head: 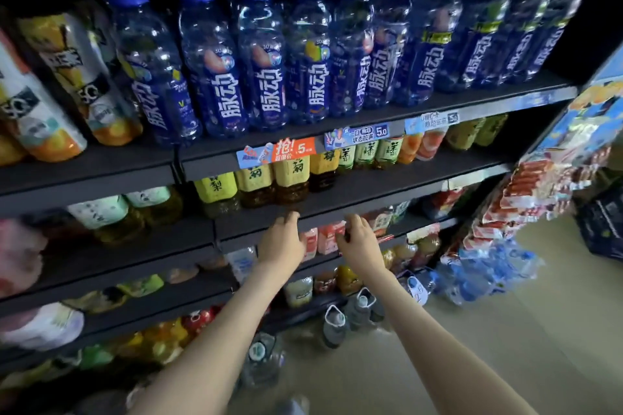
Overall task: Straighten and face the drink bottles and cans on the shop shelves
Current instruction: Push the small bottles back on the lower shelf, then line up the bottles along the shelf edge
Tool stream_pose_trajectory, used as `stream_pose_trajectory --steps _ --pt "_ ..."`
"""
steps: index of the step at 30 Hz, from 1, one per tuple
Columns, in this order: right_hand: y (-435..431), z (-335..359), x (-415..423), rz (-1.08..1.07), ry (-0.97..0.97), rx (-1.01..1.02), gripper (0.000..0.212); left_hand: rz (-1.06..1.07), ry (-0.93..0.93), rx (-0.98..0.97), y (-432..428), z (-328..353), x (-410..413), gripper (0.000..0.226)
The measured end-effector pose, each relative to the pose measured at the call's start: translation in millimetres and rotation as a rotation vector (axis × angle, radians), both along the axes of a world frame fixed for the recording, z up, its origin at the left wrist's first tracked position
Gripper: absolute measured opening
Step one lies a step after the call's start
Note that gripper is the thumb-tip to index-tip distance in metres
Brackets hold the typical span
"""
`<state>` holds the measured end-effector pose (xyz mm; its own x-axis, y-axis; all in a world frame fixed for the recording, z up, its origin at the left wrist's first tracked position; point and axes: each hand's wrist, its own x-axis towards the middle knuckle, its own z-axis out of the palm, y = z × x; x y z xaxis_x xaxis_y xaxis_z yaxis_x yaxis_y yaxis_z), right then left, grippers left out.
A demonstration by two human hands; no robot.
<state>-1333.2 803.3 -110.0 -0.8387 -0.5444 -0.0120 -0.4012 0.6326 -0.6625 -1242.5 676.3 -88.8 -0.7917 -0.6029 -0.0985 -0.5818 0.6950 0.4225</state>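
Reaching under matte dark shelf lip (323, 212) | left hand (281, 241) fingers loose, holding nothing | right hand (359, 242) at pink-labelled bottles (325, 239), grasp unclear | pale smooth floor (505, 330) rightward

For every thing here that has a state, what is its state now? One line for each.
Blue bottles: upright, capped, labels mostly facing front.
Yellow tea bottles: upright, tops hidden.
Pink bottles: upright, partly hidden.
Left grip: reaching beside the pink bottles; hold unclear.
Right grip: at the pink bottles; hold unclear.
Floor jugs: standing upright.
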Motion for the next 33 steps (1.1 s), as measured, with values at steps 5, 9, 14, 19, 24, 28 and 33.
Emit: stream_pose_trajectory --steps 5,9,14,19,24,28,33 --pt "27 -19 15 0.103 -0.055 0.052 0.030 0.106 -0.036 0.002 36 -13 28 0.043" --pt "43 -32 34 0.184 -0.101 0.094 0.037 0.194 -0.059 0.023 59 -24 59 0.040" --pt "39 -40 68 0.299 -0.106 0.093 0.037 0.288 -0.092 0.046 67 -34 106 0.041" --pt "10 -38 113 0.393 -0.087 0.101 0.037 0.382 -0.122 0.033 49 -36 158 0.041" --pt "-37 -38 178 0.459 -0.087 0.099 0.037 0.458 -0.100 0.040 14 -35 232 0.045" --pt "-89 -32 251 0.483 -0.124 0.074 0.037 0.498 -0.080 0.021 -28 -31 310 0.044" --pt "-153 -35 335 0.490 -0.168 0.043 0.042 0.539 -0.092 0.002 -86 -33 398 0.046"
